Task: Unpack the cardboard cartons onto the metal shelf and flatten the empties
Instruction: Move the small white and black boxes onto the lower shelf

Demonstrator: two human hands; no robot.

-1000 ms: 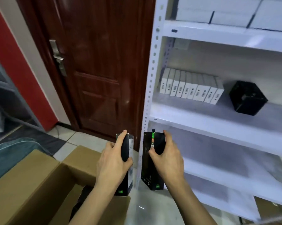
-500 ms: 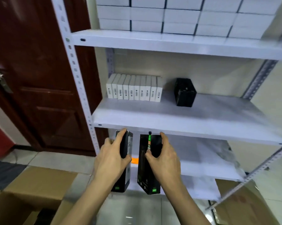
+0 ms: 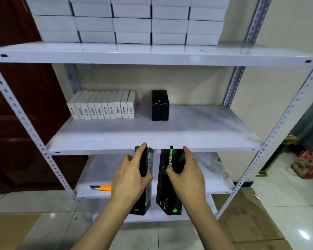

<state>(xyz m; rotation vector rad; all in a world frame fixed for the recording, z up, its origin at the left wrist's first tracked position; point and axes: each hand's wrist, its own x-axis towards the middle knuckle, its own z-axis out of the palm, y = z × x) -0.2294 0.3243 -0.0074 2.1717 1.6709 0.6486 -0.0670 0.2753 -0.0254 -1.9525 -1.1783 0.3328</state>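
Handling (judged): the left box (image 3: 149,159) and right box (image 3: 165,195) look like slim retail cartons of stiff printed card; probably light, since one hand carries each; the glossy faces may be a little slippery; corners would likely dent if knocked on a steel edge. The best hold is across the narrow sides in the upper half, leaving the base free to land flat.

Grip: the left hand (image 3: 129,177) wraps the left box, thumb on the near edge, fingers (image 3: 140,150) reaching to the top corner; the right hand (image 3: 188,175) clasps the upper part of the right box, thumb on the labelled edge; both hands are grasping.

Position: both boxes are upright, side by side but apart, held in the air just in front of and below the front lip of the middle board (image 3: 152,134) of the metal shelf (image 3: 270,141); not yet set down.

Appearance: tall, black, with a small green mark near each base; the right box has a green-and-orange label strip and a hang tab on top; the left box shows a pale printed side.

On the middle board: a row of white boxes (image 3: 103,107) at back left; black boxes (image 3: 160,105) just right of them. On the board below the middle board: an orange knife (image 3: 103,188). On the floor, below and right of the middle board: flat cardboard (image 3: 245,222).

Likely landing spot: beside the black boxes.
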